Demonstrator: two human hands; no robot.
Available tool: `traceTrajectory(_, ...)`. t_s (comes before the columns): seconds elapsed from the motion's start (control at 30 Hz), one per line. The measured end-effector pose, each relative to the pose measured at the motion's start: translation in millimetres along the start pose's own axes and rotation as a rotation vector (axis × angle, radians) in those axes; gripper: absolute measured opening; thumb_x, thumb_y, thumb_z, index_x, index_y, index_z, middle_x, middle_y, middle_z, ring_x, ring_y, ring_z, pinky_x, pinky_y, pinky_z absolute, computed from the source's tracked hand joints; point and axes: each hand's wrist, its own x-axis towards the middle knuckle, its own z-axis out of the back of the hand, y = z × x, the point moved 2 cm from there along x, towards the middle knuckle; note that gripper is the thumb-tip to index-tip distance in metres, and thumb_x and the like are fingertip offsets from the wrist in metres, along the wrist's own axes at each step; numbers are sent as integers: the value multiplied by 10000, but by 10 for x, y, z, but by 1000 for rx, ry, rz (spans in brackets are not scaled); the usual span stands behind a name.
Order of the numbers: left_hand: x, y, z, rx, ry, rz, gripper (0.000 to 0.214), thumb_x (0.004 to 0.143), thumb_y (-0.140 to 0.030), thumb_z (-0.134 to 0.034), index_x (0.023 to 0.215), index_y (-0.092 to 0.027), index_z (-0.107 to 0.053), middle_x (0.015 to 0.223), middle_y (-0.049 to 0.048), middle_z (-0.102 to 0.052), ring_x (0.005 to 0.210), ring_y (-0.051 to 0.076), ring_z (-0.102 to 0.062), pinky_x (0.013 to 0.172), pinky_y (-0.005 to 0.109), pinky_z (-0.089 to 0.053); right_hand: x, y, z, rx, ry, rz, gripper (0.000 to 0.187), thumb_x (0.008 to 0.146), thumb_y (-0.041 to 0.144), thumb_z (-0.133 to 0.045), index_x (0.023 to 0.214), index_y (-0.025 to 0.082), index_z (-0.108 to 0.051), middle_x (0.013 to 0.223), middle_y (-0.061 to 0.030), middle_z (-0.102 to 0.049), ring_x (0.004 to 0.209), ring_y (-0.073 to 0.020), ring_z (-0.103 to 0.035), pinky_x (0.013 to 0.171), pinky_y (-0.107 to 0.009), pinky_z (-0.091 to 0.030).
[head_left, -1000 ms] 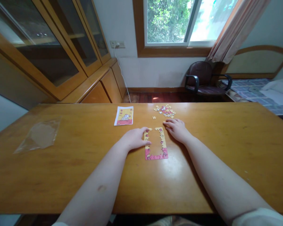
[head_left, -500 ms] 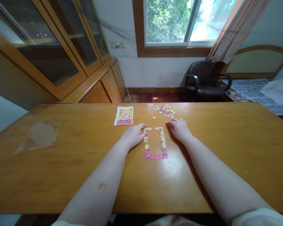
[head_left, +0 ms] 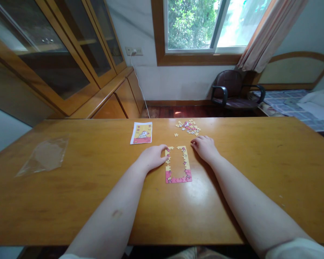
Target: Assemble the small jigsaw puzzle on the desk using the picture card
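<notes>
A jigsaw border (head_left: 188, 163) lies flat on the table, yellow toward the top and pink along the bottom, with a gap in its top row and a bare middle. My left hand (head_left: 152, 157) rests at its upper left edge, thumb and forefinger spread and touching the border pieces. Just right of the border's top corner, my right hand (head_left: 204, 146) is closed, fingertips pinched together low over the table. Whatever is between those fingertips is too small and hidden to name. Beyond the hands lies a pile of loose puzzle pieces (head_left: 190, 126), with one yellow puzzle piece (head_left: 176, 135) apart from it.
A picture card (head_left: 143, 133) with a white animal on yellow and pink lies left of the loose pieces. Farther left on the wooden table (head_left: 97, 201) is a clear plastic bag (head_left: 47, 153). An office chair (head_left: 230, 90) stands past the far edge.
My left thumb has slid slightly down the border's left edge, and the forefinger has shifted a little. My right hand has barely moved; its fingertips look more curled in.
</notes>
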Motion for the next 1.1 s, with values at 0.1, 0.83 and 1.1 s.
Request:
traceTrajectory(0.1,2,-2,2,-24,-8,8,442,828,-493,-502,1205,-272,-571,1057,63,-691,923,240,-648,727,300,-469,-4,-8,8,-6,-4,-22,237,900,345,-507,948,225,-705,1021,-84,-681,973,-260,-536,867,-391,-354)
traceTrajectory(0.83,3,-24,32,-52,-39,63,423,862,-478,-471,1202,-252,-578,1021,70,-697,949,238,-645,772,300,-474,-23,-31,18,-90,83,-72,220,888,315,-486,913,187,-663,1018,-120,-661,965,-273,-551,831,-394,-379)
traceTrajectory(1.1,10,-11,21,-50,-54,49,399,868,-465,-461,1193,-266,-579,1023,63,-697,930,239,-647,745,301,-474,-40,48,52,-55,103,-50,153,857,255,-502,892,180,-631,1011,-116,-671,959,-264,-558,837,-379,-371)
